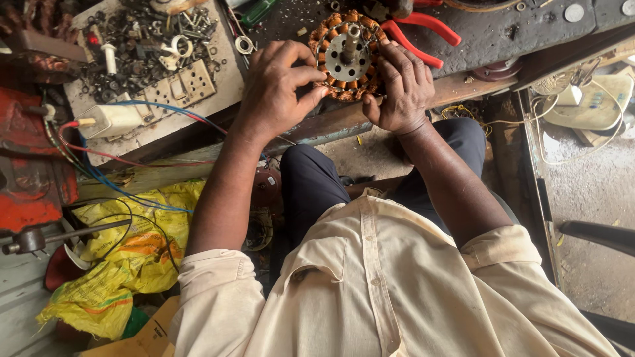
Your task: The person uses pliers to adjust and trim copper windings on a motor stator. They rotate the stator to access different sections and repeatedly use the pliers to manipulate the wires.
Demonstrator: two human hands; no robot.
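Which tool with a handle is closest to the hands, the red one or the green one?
The red-handled pliers: they lie right beside the right hand and the copper-wound stator. The green-handled tool lies farther off.

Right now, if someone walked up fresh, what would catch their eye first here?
First the round copper-wound stator at top centre on the workbench, gripped from both sides by the left hand and right hand. Next, the red-handled pliers lying just behind it. Then the heap of bolts and washers at upper left, and the yellow sack crumpled at lower left.
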